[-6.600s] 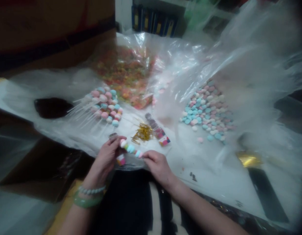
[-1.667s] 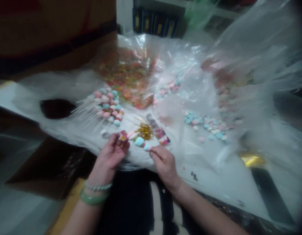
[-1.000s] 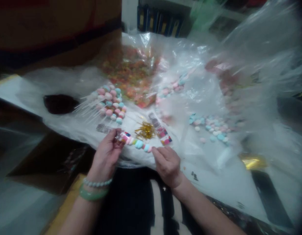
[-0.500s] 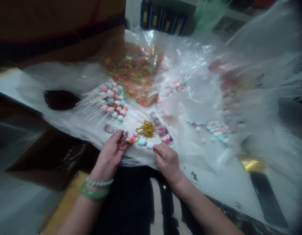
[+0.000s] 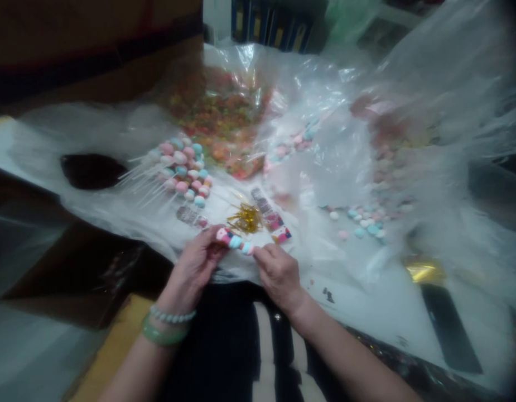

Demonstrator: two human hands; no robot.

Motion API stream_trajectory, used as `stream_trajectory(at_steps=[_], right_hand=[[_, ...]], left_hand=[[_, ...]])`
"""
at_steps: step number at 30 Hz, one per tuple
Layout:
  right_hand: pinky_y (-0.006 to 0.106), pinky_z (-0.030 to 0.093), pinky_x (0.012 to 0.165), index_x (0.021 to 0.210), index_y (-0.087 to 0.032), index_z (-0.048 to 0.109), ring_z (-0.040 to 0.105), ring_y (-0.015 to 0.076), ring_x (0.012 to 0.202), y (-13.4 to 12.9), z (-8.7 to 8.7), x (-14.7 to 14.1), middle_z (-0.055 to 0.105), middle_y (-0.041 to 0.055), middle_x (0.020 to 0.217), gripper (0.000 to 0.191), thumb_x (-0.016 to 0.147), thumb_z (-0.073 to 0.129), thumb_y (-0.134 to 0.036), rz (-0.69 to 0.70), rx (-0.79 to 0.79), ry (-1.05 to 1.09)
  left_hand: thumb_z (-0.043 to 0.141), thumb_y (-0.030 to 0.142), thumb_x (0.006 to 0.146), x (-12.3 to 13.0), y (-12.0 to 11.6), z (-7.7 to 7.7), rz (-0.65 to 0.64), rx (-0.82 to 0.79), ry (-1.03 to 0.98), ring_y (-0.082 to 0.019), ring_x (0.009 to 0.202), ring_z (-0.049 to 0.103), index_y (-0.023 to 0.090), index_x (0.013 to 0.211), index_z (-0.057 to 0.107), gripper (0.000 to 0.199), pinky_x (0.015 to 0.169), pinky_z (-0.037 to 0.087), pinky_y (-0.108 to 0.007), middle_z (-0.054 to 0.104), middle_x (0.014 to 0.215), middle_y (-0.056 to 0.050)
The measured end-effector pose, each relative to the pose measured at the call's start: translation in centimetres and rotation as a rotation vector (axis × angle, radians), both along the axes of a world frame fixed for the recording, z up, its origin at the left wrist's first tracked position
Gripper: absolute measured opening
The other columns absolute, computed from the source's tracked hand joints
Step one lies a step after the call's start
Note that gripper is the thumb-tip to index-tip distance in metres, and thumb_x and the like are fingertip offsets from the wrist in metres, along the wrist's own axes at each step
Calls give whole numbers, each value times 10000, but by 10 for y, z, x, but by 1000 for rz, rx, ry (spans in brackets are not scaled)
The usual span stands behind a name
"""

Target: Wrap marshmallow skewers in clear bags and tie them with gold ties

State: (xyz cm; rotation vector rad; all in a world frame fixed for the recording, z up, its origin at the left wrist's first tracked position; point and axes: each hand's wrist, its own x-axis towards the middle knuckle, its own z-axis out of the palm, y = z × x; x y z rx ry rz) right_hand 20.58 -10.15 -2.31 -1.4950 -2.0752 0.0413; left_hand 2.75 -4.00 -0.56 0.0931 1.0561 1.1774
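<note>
Left hand (image 5: 193, 265) curled closed around one end of a pastel candy skewer (image 5: 236, 241), right hand (image 5: 278, 274) pinching its other end, both just above plastic sheeting (image 5: 128, 218), gold twist ties (image 5: 246, 219) and a printed label strip (image 5: 268, 215) just beyond, a bunch of candy skewers (image 5: 180, 173) to the left, a bag of orange sweets (image 5: 218, 117) farthest back
</note>
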Motion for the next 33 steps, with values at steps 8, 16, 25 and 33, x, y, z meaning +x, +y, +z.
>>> stream_trajectory(at_steps=[8,16,25,33], right_hand=[[244,449,745,952,-206,733,650,162,803,2,1,-4,736,42,867,213,901,539,-135,111,-379,330],[207,341,484,828,-184,708,451,89,461,10,8,-13,549,-54,522,150,750,594,-242,-177,-962,1065],[165,69,354,892,-164,623,214,16,344,14,7,-7,495,-94,490,262,657,702,-249,-48,-1427,1632],[181,116,398,900,-158,667,275,23,402,12,10,-5,490,-86,549,271,652,732,-246,13,-1318,1556]], left_hand=[[469,153,990,9,2,-4,-26,-48,-27,-193,734,716,61,809,707,313,714,620,-298,721,794,-137],[476,213,999,9,-2,-13,-51,51,-39,-187,736,715,75,862,721,313,725,617,-299,729,818,-122],[609,237,937,14,-2,-9,-99,53,-35,-185,740,695,99,809,707,212,734,612,-312,723,823,-112],[578,-5,826,-6,12,3,-104,-22,-88,-224,862,718,82,911,713,182,776,618,-341,732,901,-141]])
